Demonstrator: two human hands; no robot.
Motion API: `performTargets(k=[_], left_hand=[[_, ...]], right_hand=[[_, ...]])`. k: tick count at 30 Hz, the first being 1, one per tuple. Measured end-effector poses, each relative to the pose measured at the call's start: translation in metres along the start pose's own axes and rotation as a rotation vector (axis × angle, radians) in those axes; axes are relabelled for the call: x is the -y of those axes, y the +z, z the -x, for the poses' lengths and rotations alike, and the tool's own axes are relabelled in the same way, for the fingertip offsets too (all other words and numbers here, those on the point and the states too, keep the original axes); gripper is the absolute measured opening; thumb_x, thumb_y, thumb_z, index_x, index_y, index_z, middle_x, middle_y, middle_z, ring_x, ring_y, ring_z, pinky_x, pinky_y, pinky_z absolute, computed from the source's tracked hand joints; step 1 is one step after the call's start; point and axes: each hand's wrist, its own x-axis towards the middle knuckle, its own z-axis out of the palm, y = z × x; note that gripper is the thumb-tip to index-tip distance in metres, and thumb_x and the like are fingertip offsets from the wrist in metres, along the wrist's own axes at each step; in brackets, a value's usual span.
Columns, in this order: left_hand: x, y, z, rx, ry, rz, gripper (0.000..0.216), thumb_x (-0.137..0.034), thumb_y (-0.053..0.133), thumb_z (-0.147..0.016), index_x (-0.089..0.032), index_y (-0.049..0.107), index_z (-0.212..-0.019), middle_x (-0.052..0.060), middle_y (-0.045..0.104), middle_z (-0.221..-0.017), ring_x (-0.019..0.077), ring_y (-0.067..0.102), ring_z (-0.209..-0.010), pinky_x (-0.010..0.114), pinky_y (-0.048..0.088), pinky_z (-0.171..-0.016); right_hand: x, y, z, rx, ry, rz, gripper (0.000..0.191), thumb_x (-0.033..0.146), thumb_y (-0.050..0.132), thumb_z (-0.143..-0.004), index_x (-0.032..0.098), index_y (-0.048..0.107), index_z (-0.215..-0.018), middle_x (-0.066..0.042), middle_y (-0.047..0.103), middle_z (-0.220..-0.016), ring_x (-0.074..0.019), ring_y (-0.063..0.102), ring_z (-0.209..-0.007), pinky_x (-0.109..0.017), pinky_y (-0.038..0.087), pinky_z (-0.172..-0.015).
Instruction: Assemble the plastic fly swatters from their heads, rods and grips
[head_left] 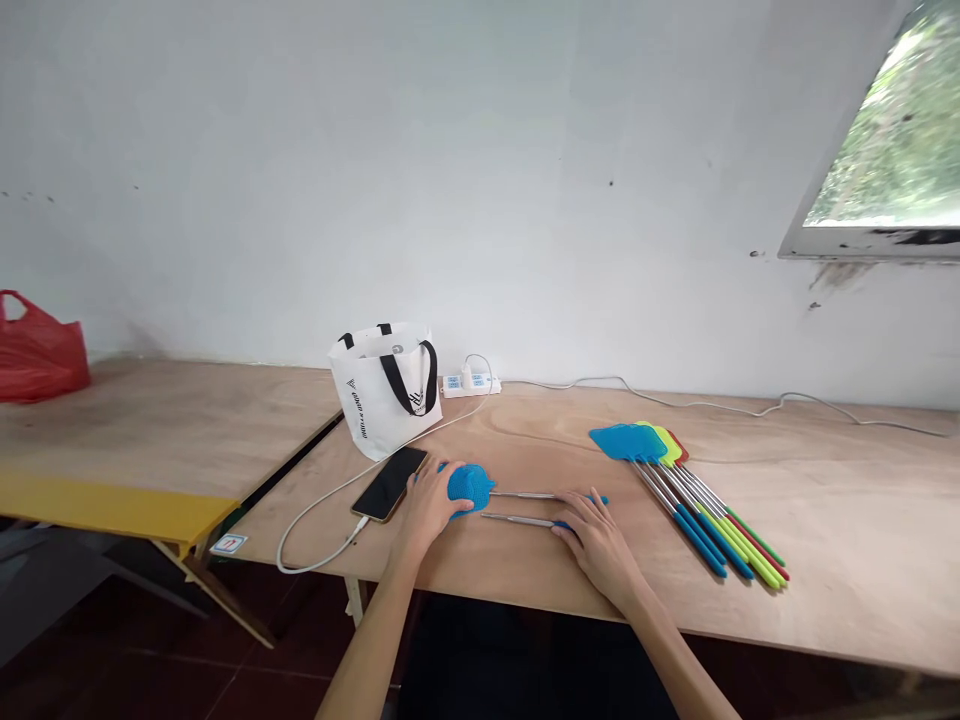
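Note:
My left hand grips a blue mesh fly swatter head, thumb across its near side and fingers at its far edge. From that head a thin metal rod runs right to a blue handle under my right hand. A second metal rod lies nearer me, roughly parallel, its left end apart from the head's visible part. Its blue handle also reaches my right hand, whose fingers rest bent over both handles and partly hide them. Whether a second head lies beneath the first cannot be made out.
To the right lies a fanned stack of fly swatters in blue, yellow-green and red. A phone on a white charging cable sits left of my hands. Behind are a white tote bag and a power strip. A red bag stands far left.

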Motion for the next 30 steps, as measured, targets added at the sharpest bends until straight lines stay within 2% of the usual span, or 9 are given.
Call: performTargets(k=[3, 6, 9, 11, 16, 20, 23, 26, 30], left_hand=[[0.000, 0.003, -0.001, -0.048, 0.033, 0.041, 0.048, -0.022, 0.079, -0.081, -0.034, 0.065, -0.126, 0.006, 0.059, -0.137, 0.0302, 0.052, -0.132, 0.049, 0.034, -0.109], [0.002, 0.006, -0.004, -0.112, 0.092, 0.083, 0.048, -0.017, 0.078, -0.081, -0.034, 0.067, -0.124, 0.005, 0.060, -0.135, 0.0306, 0.053, -0.130, 0.048, 0.039, -0.105], [0.005, 0.005, -0.006, -0.193, 0.150, 0.203, 0.053, -0.012, 0.074, -0.081, -0.032, 0.065, -0.128, 0.005, 0.064, -0.131, 0.0288, 0.056, -0.126, 0.043, 0.042, -0.105], [0.006, 0.000, -0.006, -0.224, 0.159, 0.327, 0.055, -0.009, 0.070, -0.081, -0.031, 0.064, -0.131, 0.005, 0.068, -0.125, 0.0266, 0.061, -0.120, 0.039, 0.044, -0.105], [0.010, -0.017, 0.000, -0.195, 0.142, 0.576, 0.045, -0.012, 0.067, -0.078, -0.027, 0.071, -0.120, 0.002, 0.077, -0.100, 0.0232, 0.071, -0.095, 0.033, 0.054, -0.086], [0.008, -0.023, 0.001, -0.219, 0.087, 0.724, 0.018, -0.029, 0.077, -0.073, -0.022, 0.077, -0.090, 0.004, 0.078, -0.087, 0.0256, 0.073, -0.087, 0.032, 0.055, -0.079], [0.000, -0.021, 0.001, -0.206, -0.019, 0.870, 0.026, -0.041, 0.085, -0.066, -0.019, 0.078, -0.077, 0.008, 0.079, -0.087, 0.0289, 0.073, -0.089, 0.034, 0.056, -0.078], [-0.011, -0.014, 0.002, -0.108, -0.133, 1.076, 0.037, -0.047, 0.088, -0.062, -0.017, 0.081, -0.084, 0.010, 0.080, -0.091, 0.0301, 0.074, -0.089, 0.034, 0.057, -0.073], [-0.026, -0.003, 0.003, -0.046, -0.210, 1.161, 0.040, -0.051, 0.089, -0.061, -0.017, 0.078, -0.079, 0.008, 0.078, -0.080, 0.0259, 0.072, -0.076, 0.031, 0.056, -0.063]], right_hand=[[0.000, 0.001, -0.001, -0.046, -0.007, -0.056, 0.021, 0.019, 0.045, -0.102, 0.025, 0.065, -0.104, -0.007, 0.069, -0.124, -0.0240, 0.063, -0.119, -0.053, 0.039, -0.114], [0.001, -0.001, -0.001, -0.068, 0.033, -0.064, 0.032, 0.010, 0.041, -0.100, 0.024, 0.063, -0.118, -0.008, 0.071, -0.113, -0.0240, 0.064, -0.109, -0.043, 0.049, -0.096], [0.001, -0.004, 0.000, -0.064, 0.060, 0.005, 0.057, -0.005, 0.034, -0.089, 0.024, 0.059, -0.132, -0.007, 0.071, -0.109, -0.0243, 0.063, -0.104, -0.039, 0.046, -0.086], [0.001, -0.006, 0.001, -0.063, 0.068, 0.048, 0.067, -0.008, 0.032, -0.086, 0.025, 0.056, -0.139, -0.007, 0.070, -0.109, -0.0239, 0.061, -0.100, -0.038, 0.044, -0.084], [0.001, -0.008, -0.001, -0.108, 0.102, 0.111, 0.041, 0.016, 0.042, -0.103, 0.030, 0.061, -0.137, -0.006, 0.066, -0.093, -0.0222, 0.060, -0.086, -0.035, 0.042, -0.077], [0.001, -0.006, -0.001, -0.173, 0.115, 0.070, 0.033, 0.028, 0.042, -0.106, 0.028, 0.066, -0.128, -0.005, 0.065, -0.089, -0.0224, 0.061, -0.082, -0.035, 0.045, -0.074], [0.003, -0.005, -0.001, -0.199, 0.085, -0.042, 0.038, 0.021, 0.036, -0.106, 0.026, 0.062, -0.133, -0.007, 0.068, -0.098, -0.0223, 0.063, -0.089, -0.034, 0.049, -0.079], [0.007, -0.007, -0.001, -0.159, 0.048, -0.081, 0.047, 0.015, 0.031, -0.104, 0.028, 0.054, -0.143, -0.006, 0.067, -0.098, -0.0209, 0.063, -0.088, -0.033, 0.051, -0.079], [0.009, -0.012, -0.002, -0.166, 0.096, -0.036, 0.043, 0.025, 0.036, -0.107, 0.029, 0.056, -0.144, -0.005, 0.064, -0.090, -0.0198, 0.064, -0.082, -0.031, 0.051, -0.075]])
